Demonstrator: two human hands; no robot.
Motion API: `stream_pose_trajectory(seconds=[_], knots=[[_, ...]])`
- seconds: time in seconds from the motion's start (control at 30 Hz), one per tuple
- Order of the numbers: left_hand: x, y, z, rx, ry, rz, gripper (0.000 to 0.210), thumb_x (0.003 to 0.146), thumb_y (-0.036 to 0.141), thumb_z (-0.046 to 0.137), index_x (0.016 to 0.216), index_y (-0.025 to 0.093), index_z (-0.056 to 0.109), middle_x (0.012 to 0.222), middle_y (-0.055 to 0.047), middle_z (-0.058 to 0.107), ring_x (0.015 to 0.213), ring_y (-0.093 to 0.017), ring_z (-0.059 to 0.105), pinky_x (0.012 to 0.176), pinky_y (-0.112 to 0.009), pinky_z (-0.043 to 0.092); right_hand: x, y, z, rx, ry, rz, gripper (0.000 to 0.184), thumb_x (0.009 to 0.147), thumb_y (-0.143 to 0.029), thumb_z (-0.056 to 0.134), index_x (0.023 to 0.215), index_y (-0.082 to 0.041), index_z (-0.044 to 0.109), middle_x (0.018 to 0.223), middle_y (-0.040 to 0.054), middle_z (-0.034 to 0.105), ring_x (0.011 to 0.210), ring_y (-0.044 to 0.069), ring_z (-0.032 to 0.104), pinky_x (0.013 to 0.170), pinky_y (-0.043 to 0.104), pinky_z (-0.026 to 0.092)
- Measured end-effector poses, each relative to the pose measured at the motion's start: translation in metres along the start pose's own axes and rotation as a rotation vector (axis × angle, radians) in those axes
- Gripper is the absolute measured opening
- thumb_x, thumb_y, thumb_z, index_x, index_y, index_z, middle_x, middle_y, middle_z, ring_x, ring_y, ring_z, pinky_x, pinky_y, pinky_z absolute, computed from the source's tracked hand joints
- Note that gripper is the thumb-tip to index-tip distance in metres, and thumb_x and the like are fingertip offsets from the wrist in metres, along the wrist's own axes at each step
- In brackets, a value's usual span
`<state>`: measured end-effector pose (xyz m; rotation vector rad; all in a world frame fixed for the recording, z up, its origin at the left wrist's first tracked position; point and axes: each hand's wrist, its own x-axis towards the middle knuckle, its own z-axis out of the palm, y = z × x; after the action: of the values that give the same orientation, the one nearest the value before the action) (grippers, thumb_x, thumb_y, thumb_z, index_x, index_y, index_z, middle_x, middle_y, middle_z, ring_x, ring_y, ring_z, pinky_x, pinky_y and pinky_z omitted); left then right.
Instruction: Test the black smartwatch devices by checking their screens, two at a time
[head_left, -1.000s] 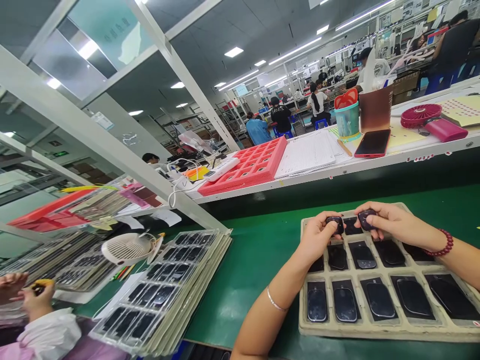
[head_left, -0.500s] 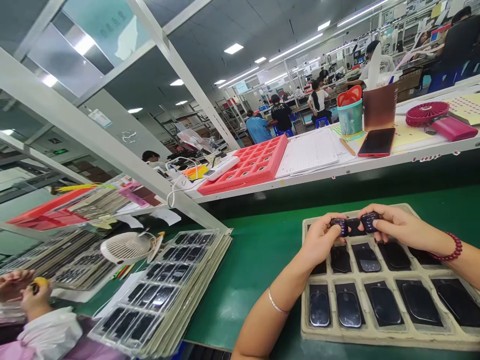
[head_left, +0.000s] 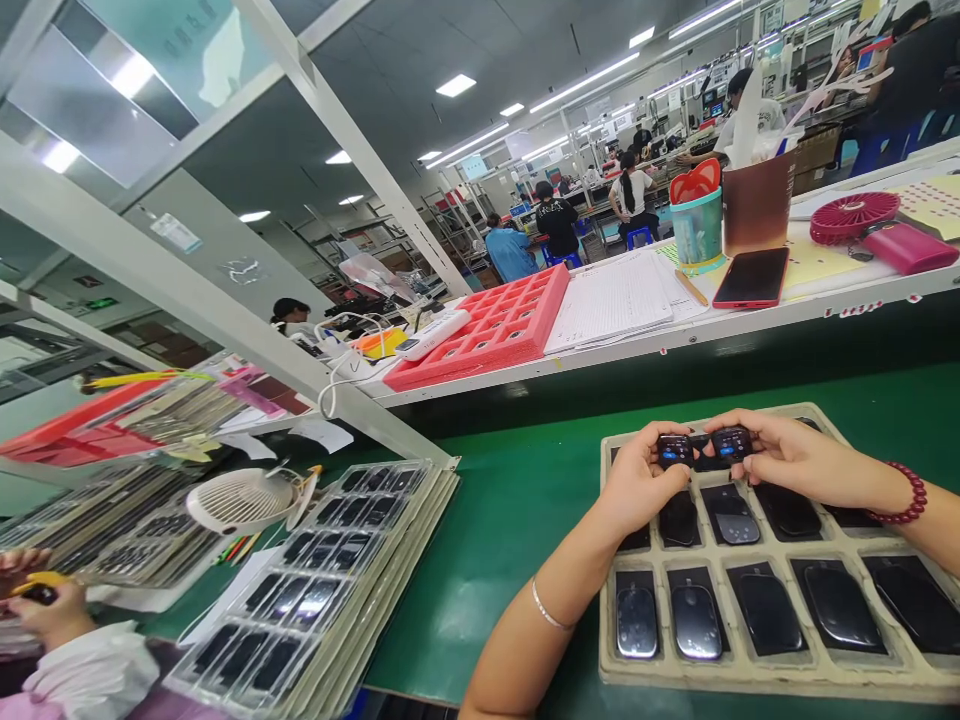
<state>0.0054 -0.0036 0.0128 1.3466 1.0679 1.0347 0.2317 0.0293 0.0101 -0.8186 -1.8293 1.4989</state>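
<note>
One co-worker's hand (head_left: 60, 612) shows at far left, curled round a small dark and yellow item (head_left: 39, 593). High above it, characters on a pale panel (head_left: 184, 45) are too blurred for me to read. Next comes a stack of trays (head_left: 396, 555) bearing dark pieces; farther back, a black shirt (head_left: 555, 225) carries white lettering too small to make out, and ruled sheets (head_left: 615, 310) have equally tiny print.

Then the person's left hand (head_left: 637, 478), its thumb and fingers gripping the left device (head_left: 675, 450): watch-like, black, round-cornered, its lit screen showing white marks and a blue spot, none legible. It sits at the fingertips, over the far side of a beige tray (head_left: 712, 672). Just beside it, apart, the right device (head_left: 729, 446) has a similar lit display. The right hand (head_left: 787, 455) grips that one, thumb near its lower right corner, fingers along its top. Nearer me, glossy black pieces (head_left: 769, 608) lie in the beige tray's pockets.
</note>
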Motion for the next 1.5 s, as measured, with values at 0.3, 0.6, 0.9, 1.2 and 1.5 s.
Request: stream_pose_trajectory(seconds=[0.3, 0.6, 0.9, 1.2, 1.5], knots=[[-0.002, -0.001, -0.001, -0.01, -0.006, -0.027, 0.062, 0.07, 0.012, 0.074, 0.13, 0.018, 0.058, 0.1, -0.006, 0.072, 0.095, -0.018, 0.067, 0.079, -0.026, 0.052, 0.0, -0.004, 0.001, -0.031, -0.004, -0.029, 0.045, 0.081, -0.027, 0.073, 0.126, -0.024, 0.068, 0.113, 0.0089, 0.075, 0.096, 0.027, 0.072, 0.089, 0.041, 0.06], [0.001, -0.006, -0.005, 0.009, -0.015, -0.005, 0.047, 0.093, 0.051, 0.058, 0.119, 0.013, 0.068, 0.089, -0.009, 0.073, 0.062, -0.012, 0.063, 0.049, -0.019, 0.039, 0.001, 0.005, -0.004, 0.103, 0.03, 0.053, 0.044, 0.094, -0.056, 0.062, 0.116, -0.018, 0.074, 0.093, 0.0084, 0.075, 0.061, 0.017, 0.065, 0.06, 0.032, 0.06], [0.0, -0.009, -0.005, 0.008, -0.041, 0.002, 0.045, 0.092, 0.048, 0.061, 0.12, 0.013, 0.068, 0.094, -0.01, 0.073, 0.063, -0.012, 0.064, 0.051, -0.02, 0.041, 0.002, 0.009, -0.005, 0.087, 0.027, 0.044, 0.04, 0.093, -0.051, 0.065, 0.114, -0.018, 0.072, 0.094, 0.0074, 0.074, 0.06, 0.015, 0.062, 0.058, 0.03, 0.057], [-0.001, -0.011, -0.003, -0.015, -0.03, 0.032, 0.055, 0.077, 0.015, 0.069, 0.131, 0.017, 0.062, 0.107, -0.009, 0.071, 0.091, -0.017, 0.068, 0.086, -0.031, 0.058, 0.001, 0.003, -0.002, 0.006, 0.026, 0.008, 0.041, 0.081, -0.029, 0.071, 0.121, -0.022, 0.066, 0.1, 0.0058, 0.073, 0.073, 0.019, 0.066, 0.068, 0.033, 0.058], [0.0, -0.007, -0.003, -0.022, -0.025, 0.024, 0.036, 0.081, 0.029, 0.071, 0.114, 0.015, 0.067, 0.099, -0.008, 0.07, 0.084, -0.017, 0.065, 0.074, -0.029, 0.058, -0.001, -0.001, -0.002, -0.005, 0.034, 0.033, 0.035, 0.088, -0.04, 0.07, 0.117, -0.02, 0.069, 0.098, 0.0064, 0.073, 0.069, 0.018, 0.067, 0.064, 0.031, 0.058]])
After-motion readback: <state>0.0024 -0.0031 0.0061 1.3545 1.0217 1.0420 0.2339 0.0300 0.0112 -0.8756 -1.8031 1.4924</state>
